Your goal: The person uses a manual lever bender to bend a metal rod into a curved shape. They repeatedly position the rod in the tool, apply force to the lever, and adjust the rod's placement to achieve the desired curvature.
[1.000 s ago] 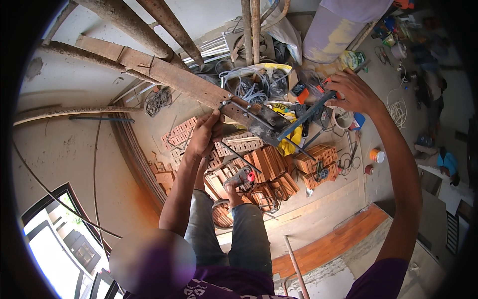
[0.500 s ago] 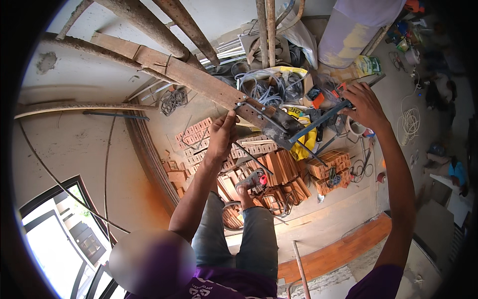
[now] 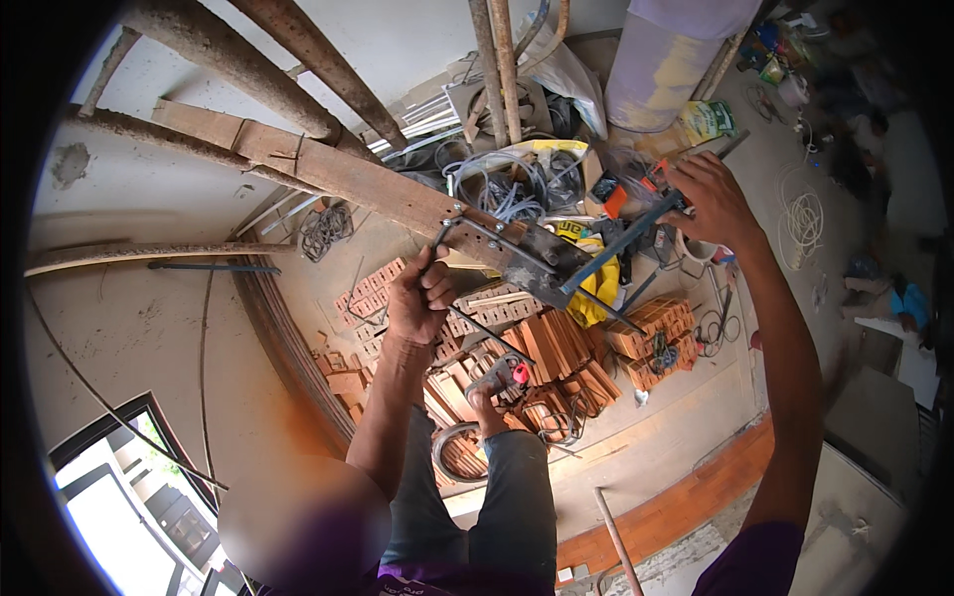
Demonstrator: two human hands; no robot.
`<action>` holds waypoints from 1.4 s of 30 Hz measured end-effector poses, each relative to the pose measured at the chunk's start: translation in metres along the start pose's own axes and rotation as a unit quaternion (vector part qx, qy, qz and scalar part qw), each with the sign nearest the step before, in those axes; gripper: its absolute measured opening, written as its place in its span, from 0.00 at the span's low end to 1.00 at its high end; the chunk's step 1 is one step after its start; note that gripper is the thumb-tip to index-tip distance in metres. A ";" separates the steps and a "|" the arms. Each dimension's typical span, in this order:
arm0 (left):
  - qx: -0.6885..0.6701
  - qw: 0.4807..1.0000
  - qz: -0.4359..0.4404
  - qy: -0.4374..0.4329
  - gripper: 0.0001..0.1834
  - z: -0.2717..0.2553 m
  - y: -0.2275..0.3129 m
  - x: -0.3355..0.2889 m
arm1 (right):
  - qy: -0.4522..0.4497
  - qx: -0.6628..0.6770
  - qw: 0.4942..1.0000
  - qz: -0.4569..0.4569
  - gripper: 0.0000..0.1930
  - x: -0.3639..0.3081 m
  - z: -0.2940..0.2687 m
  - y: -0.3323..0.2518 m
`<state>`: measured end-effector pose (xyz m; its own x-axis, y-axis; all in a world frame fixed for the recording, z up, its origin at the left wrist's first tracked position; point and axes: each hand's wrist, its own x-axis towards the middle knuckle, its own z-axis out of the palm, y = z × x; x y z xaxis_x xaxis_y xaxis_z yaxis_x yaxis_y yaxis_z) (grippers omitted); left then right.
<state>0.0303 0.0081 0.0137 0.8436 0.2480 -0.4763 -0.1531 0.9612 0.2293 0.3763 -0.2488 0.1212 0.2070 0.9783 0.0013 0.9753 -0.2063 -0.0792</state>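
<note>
A wooden plank (image 3: 348, 177) slopes across the view, with a dark metal plate (image 3: 542, 260) and several upright pegs at its lower right end. A thin dark steel rod (image 3: 512, 245) lies among the pegs and bends at the left toward my left hand (image 3: 419, 298). That hand is closed in a fist around the rod, and another length of it slants out below the fist. My right hand (image 3: 714, 204) is curled over a blue-grey metal bar (image 3: 626, 243), whose near end rests at the metal plate. The palm hides part of the bar.
Stacked bricks (image 3: 566, 343) lie on the floor below, beside my foot. Behind the plank are a sack of clear tubing (image 3: 507, 184) and a wrapped column (image 3: 666, 60). Rough wooden poles (image 3: 308, 70) stand at upper left. Cable coils (image 3: 800, 223) and blurred people are at right.
My left fist has shifted left and down a little, and the rod's bent section now shows above it. The whole view has moved slightly. My right hand keeps its hold on the bar.
</note>
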 end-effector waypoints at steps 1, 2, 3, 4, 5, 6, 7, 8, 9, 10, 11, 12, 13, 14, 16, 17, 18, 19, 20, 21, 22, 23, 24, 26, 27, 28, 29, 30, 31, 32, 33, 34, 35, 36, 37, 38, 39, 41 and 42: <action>-0.015 1.000 -0.002 -0.019 0.13 -0.002 0.001 0.000 | -0.011 0.006 1.000 0.012 0.29 0.003 -0.003 -0.003; -0.021 0.999 -0.005 -0.039 0.13 -0.002 -0.001 0.003 | -0.030 0.011 0.999 0.026 0.29 0.005 -0.014 -0.006; -0.005 1.000 -0.004 -0.030 0.13 -0.002 0.000 0.003 | -0.048 0.015 0.998 0.039 0.30 0.006 -0.017 -0.008; 0.010 1.000 -0.003 -0.022 0.13 -0.003 0.001 0.002 | -0.046 0.026 0.998 0.040 0.30 0.007 -0.014 -0.010; 0.018 1.000 -0.003 -0.012 0.13 -0.001 0.001 0.002 | -0.044 0.032 0.998 0.042 0.30 0.008 -0.018 -0.008; 0.025 1.000 -0.002 -0.002 0.13 -0.001 0.000 0.002 | -0.041 0.038 0.997 0.044 0.31 0.009 -0.023 -0.005; 0.031 0.999 -0.002 0.008 0.13 -0.001 0.001 0.001 | -0.033 0.030 0.999 0.028 0.31 0.011 -0.025 -0.003; 0.047 0.999 0.001 0.009 0.13 -0.001 0.002 0.000 | -0.084 0.030 0.995 0.051 0.30 0.016 -0.030 -0.002; 0.062 0.998 0.003 0.010 0.13 0.000 0.003 -0.001 | -0.134 0.029 0.988 0.075 0.30 0.023 -0.038 -0.002; 0.078 0.997 0.006 0.011 0.13 0.001 0.006 -0.002 | -0.184 0.029 0.978 0.098 0.30 0.029 -0.046 -0.001; 0.100 0.995 0.010 0.014 0.12 0.002 0.006 -0.003 | -0.182 0.016 0.980 0.081 0.28 0.032 -0.053 0.000; 0.122 0.992 0.013 0.022 0.12 0.004 0.008 -0.004 | -0.182 0.014 0.979 0.086 0.28 0.035 -0.057 0.002; 0.144 0.989 0.017 0.031 0.12 0.006 0.010 -0.005 | -0.182 0.012 0.979 0.091 0.28 0.035 -0.060 0.007; 0.163 0.986 0.016 0.035 0.12 0.009 0.009 -0.004 | -0.184 0.005 0.978 0.100 0.28 0.032 -0.065 0.012; 0.138 0.990 0.006 0.025 0.11 0.012 0.006 -0.001 | -0.145 0.002 0.988 0.061 0.27 0.025 -0.062 0.028; 0.122 0.992 0.005 0.014 0.11 0.009 0.003 -0.001 | -0.127 0.003 0.991 0.044 0.27 0.023 -0.060 0.029; 0.105 0.994 0.003 0.004 0.11 0.006 0.001 0.000 | -0.153 0.003 0.987 0.046 0.28 0.022 -0.061 0.030; 0.109 0.994 0.024 0.014 0.11 0.003 -0.002 0.000 | -0.179 0.004 0.983 0.048 0.29 0.023 -0.063 0.030; 0.109 0.993 0.034 0.024 0.12 0.003 -0.004 0.001 | -0.203 0.001 0.978 0.049 0.29 0.025 -0.067 0.031; 0.122 0.991 0.052 0.026 0.12 0.000 -0.005 0.002 | -0.180 0.012 0.983 0.033 0.29 0.023 -0.063 0.034; 0.134 0.988 0.070 0.029 0.12 -0.001 -0.006 0.001 | -0.157 0.023 0.987 0.017 0.29 0.020 -0.054 0.037; 0.147 0.984 0.087 0.041 0.12 0.007 -0.007 -0.001 | -0.130 0.031 0.991 0.001 0.28 0.016 -0.044 0.043; 0.154 0.983 0.096 0.037 0.12 0.008 -0.008 -0.002 | -0.083 0.017 0.996 -0.019 0.28 0.009 -0.033 0.047; 0.173 0.979 0.100 0.046 0.12 0.009 -0.009 -0.004 | 0.016 -0.005 0.998 -0.064 0.27 0.002 -0.008 0.050; 0.173 0.978 0.107 0.052 0.13 0.011 -0.010 -0.003 | 0.042 0.005 0.996 -0.078 0.26 0.001 -0.001 0.051; 0.174 0.976 0.115 0.058 0.13 0.014 -0.012 -0.002 | 0.012 -0.015 0.999 -0.049 0.24 -0.004 0.001 0.054; 0.175 0.975 0.116 0.066 0.13 0.013 -0.016 -0.002 | -0.022 -0.031 0.999 -0.017 0.23 -0.009 -0.006 0.048; 0.184 0.972 0.123 0.074 0.13 0.010 -0.016 -0.002 | -0.054 -0.047 0.997 0.013 0.23 -0.012 -0.011 0.044; 0.193 0.969 0.129 0.082 0.13 0.006 -0.017 -0.001 | -0.032 -0.031 0.999 0.006 0.22 -0.015 -0.006 0.044; 0.200 0.966 0.139 0.087 0.12 0.004 -0.016 0.000 | -0.011 -0.032 0.999 -0.008 0.23 -0.017 -0.004 0.043; 0.203 0.966 0.146 0.074 0.12 0.002 -0.017 0.001 | 0.009 -0.034 0.999 -0.021 0.23 -0.019 -0.002 0.041; 0.207 0.965 0.144 0.067 0.12 0.001 -0.016 0.001 | 0.030 -0.036 0.998 -0.033 0.24 -0.022 0.001 0.042; 0.207 0.966 0.143 0.062 0.12 0.001 -0.013 0.000 | 0.048 -0.035 0.998 -0.025 0.25 -0.024 0.007 0.044; 0.208 0.966 0.143 0.056 0.12 0.001 -0.011 -0.001 | 0.036 -0.045 0.998 0.004 0.26 -0.032 0.011 0.042; 0.207 0.968 0.135 0.039 0.12 0.000 -0.010 0.000 | 0.025 -0.056 0.998 0.033 0.26 -0.043 0.013 0.038; 0.206 0.968 0.138 0.045 0.12 -0.003 -0.008 -0.003 | 0.015 -0.062 0.996 0.059 0.27 -0.053 0.018 0.030; 0.200 0.970 0.133 0.048 0.12 -0.005 -0.012 -0.004 | 0.029 -0.044 0.995 0.080 0.26 -0.081 0.034 0.024; 0.207 0.966 0.134 0.072 0.12 0.006 -0.014 -0.001 | 0.003 0.006 0.987 0.159 0.24 -0.103 0.035 0.005; 0.204 0.969 0.125 0.059 0.12 0.004 -0.014 -0.002 | 0.014 -0.015 0.991 0.133 0.23 -0.099 0.027 0.005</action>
<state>0.0334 -0.0062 0.0149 0.7379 0.5027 -0.4503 -0.1095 0.7475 0.6551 0.3583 -0.3461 0.0941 0.4585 0.8886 0.0125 0.8878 -0.4574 -0.0503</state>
